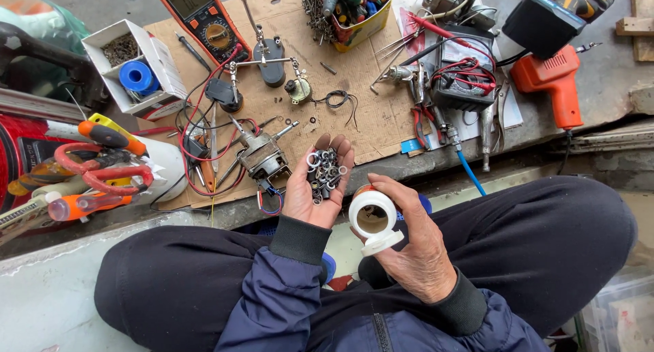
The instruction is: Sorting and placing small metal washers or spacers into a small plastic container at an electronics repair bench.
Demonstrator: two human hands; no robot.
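Your left hand [315,188] lies palm up with its fingers [334,147] loosely spread and slightly cupped, carrying a heap of small washers and nuts [324,175] across the palm. Just right of those fingers, your right hand [409,236] has its fingers [392,188] wrapped around a small white bottle [372,216], its mouth open toward you and its flip cap [383,243] hanging below the rim. Beyond your left fingertips, on the cardboard-covered tabletop [368,120], sits a small electric motor [262,158] with red leads; further out lies an orange multimeter [202,14]. Far right of your right fingers rests an orange soldering gun [555,79].
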